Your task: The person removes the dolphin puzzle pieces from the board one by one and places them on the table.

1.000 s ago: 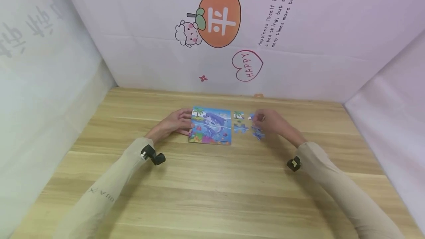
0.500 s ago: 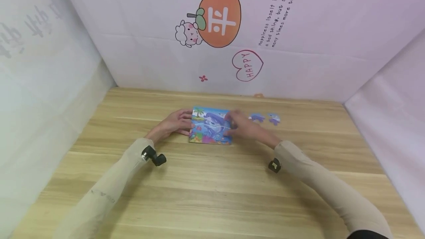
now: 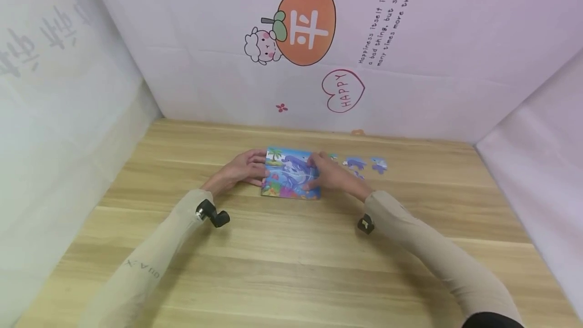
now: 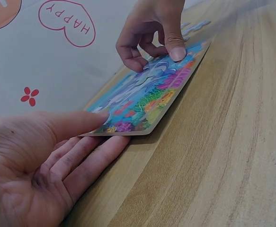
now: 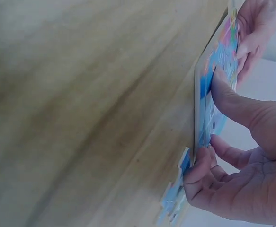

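Observation:
A dolphin jigsaw puzzle [image 3: 284, 191] in a thin flat board lies at the table's far middle. My left hand [image 3: 243, 167] holds its left edge; in the left wrist view, the thumb lies on the picture and the fingers [image 4: 88, 163] reach underneath. On the right side, my right hand [image 3: 334, 173] grips the puzzle with curled fingers. Its thumb [image 5: 230, 97] touches the picture in the right wrist view, while the other fingers bend near the right edge. Part of the picture is hidden under this hand.
Loose puzzle pieces [image 3: 354, 163] lie right of the board, partly behind my right hand. Another piece [image 3: 379, 165] sits farther right. A printed white cloth wall [image 3: 205, 85] rises at the wooden table's [image 3: 291, 257] far edge, with white cloth on both sides.
My right hand has moved left from the loose pieces onto the puzzle's right side. My left hand has stayed at the left edge. The head view has shifted slightly.

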`<state>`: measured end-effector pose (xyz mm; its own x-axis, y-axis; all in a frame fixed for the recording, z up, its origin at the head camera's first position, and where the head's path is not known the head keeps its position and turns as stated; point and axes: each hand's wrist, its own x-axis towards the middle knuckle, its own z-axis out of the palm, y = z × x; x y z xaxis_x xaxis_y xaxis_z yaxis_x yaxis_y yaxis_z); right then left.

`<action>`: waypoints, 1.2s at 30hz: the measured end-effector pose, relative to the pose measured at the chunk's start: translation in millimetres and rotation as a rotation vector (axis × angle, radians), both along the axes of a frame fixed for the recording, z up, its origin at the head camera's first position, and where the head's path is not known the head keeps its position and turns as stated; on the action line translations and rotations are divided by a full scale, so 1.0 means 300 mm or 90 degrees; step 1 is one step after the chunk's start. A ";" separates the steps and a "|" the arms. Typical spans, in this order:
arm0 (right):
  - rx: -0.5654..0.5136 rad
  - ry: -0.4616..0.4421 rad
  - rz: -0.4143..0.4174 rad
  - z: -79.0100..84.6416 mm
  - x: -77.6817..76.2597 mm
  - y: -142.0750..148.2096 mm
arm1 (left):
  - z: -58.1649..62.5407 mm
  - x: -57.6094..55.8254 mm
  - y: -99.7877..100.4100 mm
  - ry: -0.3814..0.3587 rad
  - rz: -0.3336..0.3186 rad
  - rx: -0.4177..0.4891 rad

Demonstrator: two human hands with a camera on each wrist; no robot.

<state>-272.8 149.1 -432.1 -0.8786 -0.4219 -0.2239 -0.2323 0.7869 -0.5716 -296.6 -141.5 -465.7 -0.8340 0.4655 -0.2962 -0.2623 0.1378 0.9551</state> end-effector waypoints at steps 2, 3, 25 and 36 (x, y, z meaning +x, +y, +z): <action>0.011 0.002 -0.002 0.006 -0.005 -0.005 | 0.002 -0.003 0.000 -0.001 -0.005 -0.008; 0.016 0.003 -0.001 0.009 -0.008 -0.008 | 0.001 -0.006 0.000 0.003 -0.010 -0.014; 0.018 0.052 0.117 0.023 -0.020 -0.002 | -0.001 -0.001 0.006 0.042 -0.025 -0.048; -0.006 0.060 0.084 0.026 -0.008 0.008 | 0.004 0.007 0.011 0.044 -0.022 -0.043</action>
